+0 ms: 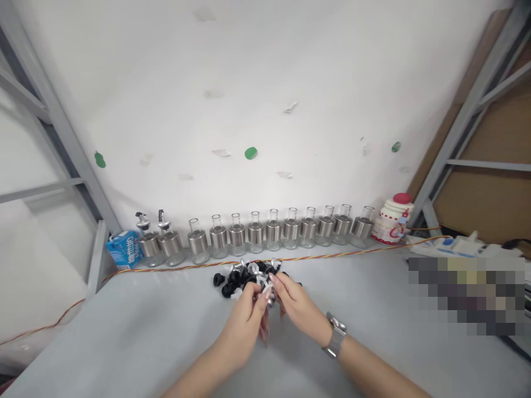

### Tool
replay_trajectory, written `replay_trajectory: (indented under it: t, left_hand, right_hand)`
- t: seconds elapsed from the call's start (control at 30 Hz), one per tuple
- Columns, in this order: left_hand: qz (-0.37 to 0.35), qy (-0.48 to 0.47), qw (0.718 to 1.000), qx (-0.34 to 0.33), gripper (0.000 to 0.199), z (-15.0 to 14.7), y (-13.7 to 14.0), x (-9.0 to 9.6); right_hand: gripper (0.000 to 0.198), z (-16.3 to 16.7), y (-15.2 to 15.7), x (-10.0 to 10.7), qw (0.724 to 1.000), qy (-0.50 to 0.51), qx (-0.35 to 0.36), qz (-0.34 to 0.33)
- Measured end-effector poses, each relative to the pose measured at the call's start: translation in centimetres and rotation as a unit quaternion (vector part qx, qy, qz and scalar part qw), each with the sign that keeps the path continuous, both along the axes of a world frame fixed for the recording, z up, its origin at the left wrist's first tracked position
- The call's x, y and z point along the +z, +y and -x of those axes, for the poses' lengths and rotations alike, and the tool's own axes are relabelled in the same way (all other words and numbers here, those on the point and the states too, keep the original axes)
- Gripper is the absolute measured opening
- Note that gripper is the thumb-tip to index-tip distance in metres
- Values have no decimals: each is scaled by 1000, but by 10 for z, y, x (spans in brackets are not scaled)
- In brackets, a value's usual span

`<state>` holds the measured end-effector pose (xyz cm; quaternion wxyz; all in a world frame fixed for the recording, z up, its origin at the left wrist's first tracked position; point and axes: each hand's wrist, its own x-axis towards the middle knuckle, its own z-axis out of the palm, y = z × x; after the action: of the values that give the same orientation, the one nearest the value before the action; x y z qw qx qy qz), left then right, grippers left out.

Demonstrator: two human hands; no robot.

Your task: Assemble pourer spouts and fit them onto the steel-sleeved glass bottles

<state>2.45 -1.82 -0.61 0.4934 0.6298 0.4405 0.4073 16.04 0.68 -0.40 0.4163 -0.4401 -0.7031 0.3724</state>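
Observation:
At the middle of the table both hands meet in front of a pile of small pourer parts (235, 278), black, white and silver. My left hand (244, 323) is closed, with thumb and fingers pinched on a small white and silver pourer part (267, 289). My right hand (301, 307), a watch on its wrist, pinches right beside that part; what lies between its fingertips is too small and covered to make out. Behind the pile stands a row of glass bottles (274, 226) with steel sleeves and open necks. Two bottles with black-tipped pourers (169, 243) stand at the row's left end.
A blue carton (125, 250) stands at the far left, a white jar with a red lid (392, 221) at the right. A twisted red-yellow wire (332, 254) crosses the table before the bottles. White plastic items (460, 244) and a blurred-out patch are at the right.

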Motion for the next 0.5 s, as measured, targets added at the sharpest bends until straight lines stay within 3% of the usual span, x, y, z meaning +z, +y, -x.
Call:
replay_trajectory:
  t: [0.07,0.13,0.5]
  left_hand:
    - [-98,98,990,29,24,3,-3,5]
    - [-152,152,976,29,22,6,-5,8]
    - [-86,61,994,17,28,-2,-10,7]
  right_hand:
    - [32,0,1,1,1000,8,-2,3]
    - [33,0,0,1,1000,12,-6,3]
    - [34,4,0,-2,997,49,30,55]
